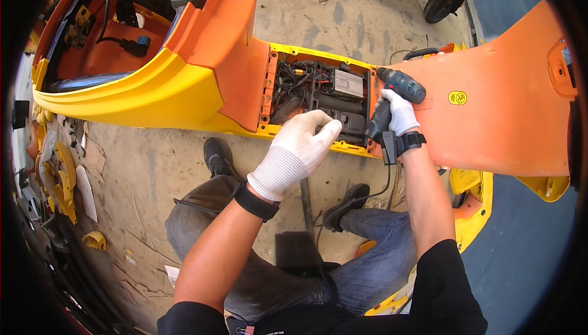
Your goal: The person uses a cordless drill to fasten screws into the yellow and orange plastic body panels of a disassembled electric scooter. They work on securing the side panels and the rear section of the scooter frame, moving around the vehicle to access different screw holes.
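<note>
Two gloved hands are at work at one open box in the side of a big orange and yellow scooter body (pixel 490 108). I will use that open compartment (pixel 318 99) as my marker for where things are.

My right hand (pixel 398 113) sits at the right edge of the compartment. Its grip is clenched around the handle of a small cordless drill (pixel 392 99). The drill has a dark blue top and a black handle, and its front points left, into the compartment. A black strap goes around my right wrist, just below the compartment.

My left hand (pixel 303 142) is at the bottom edge of the compartment, near the middle. It wears a white knit glove. Its fingers are curled in at the yellow rim (pixel 352 147), but I cannot tell if they are holding anything. A black band is on that wrist too.

Inside the compartment I see black wires (pixel 293 87) on the left and a small grey box (pixel 349 82) to the upper right.

Below the compartment are my knees in blue jeans and two black shoes (pixel 217 156) on the dusty concrete floor (pixel 141 176). Far to the left of the compartment, loose yellow plastic parts (pixel 64 188) lie on the floor.
</note>
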A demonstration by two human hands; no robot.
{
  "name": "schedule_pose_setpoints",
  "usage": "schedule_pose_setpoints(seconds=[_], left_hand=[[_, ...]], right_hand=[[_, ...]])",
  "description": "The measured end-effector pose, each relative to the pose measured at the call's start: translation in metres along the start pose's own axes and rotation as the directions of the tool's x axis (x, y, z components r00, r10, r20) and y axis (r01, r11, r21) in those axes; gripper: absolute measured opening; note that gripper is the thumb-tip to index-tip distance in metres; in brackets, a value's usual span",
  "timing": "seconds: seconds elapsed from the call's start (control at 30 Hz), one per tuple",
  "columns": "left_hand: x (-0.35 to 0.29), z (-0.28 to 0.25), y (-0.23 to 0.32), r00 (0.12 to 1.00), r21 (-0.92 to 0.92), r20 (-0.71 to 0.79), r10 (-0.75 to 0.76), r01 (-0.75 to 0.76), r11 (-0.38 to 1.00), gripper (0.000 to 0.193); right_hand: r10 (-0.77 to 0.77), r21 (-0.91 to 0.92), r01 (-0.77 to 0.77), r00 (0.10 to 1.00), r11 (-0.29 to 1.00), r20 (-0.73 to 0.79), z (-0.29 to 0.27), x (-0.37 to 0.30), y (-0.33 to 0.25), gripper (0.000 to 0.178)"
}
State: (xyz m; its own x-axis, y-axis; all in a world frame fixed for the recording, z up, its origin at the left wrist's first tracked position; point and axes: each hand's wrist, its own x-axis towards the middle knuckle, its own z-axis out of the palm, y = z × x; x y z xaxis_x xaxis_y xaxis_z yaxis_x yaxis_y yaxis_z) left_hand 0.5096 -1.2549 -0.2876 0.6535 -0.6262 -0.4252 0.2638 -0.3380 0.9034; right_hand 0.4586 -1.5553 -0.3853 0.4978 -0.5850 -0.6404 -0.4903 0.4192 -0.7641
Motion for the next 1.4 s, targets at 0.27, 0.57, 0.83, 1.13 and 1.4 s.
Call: schedule_pose_setpoints(seconds=[0.27, 0.57, 0.83, 1.13, 1.4], left_hand=[[0.001, 0.001, -0.003, 1.000, -0.021, 0.002, 0.009, -0.009, 1.000, 0.034], [0.000, -0.003, -0.005, 0.999, -0.008, -0.007, 0.042, -0.042, 0.999, 0.034], [0.001, -0.008, -0.003, 0.999, 0.013, -0.026, 0.026, -0.026, 1.000, 0.033], [0.008, -0.010, -0.002, 1.000, 0.002, -0.027, 0.007, -0.007, 1.000, 0.034], [0.009, -0.011, -0.002, 0.999, 0.007, -0.025, 0.021, -0.021, 1.000, 0.034]], right_hand=[[0.020, -0.263, 0.008, 0.995, 0.965, 0.102, -0.014, 0.013, -0.038, 0.013], [0.103, -0.701, 0.020, 0.986, 0.713, 0.133, -0.004, 0.029, -0.105, 0.021], [0.182, -0.832, 0.009, 0.974, 0.554, 0.132, -0.001, 0.053, -0.121, 0.020], [0.158, -0.886, 0.040, 0.979, 0.462, 0.127, -0.003, 0.046, -0.119, 0.021], [0.126, -0.932, 0.081, 0.983, 0.354, 0.133, 0.001, 0.048, -0.119, 0.022]])
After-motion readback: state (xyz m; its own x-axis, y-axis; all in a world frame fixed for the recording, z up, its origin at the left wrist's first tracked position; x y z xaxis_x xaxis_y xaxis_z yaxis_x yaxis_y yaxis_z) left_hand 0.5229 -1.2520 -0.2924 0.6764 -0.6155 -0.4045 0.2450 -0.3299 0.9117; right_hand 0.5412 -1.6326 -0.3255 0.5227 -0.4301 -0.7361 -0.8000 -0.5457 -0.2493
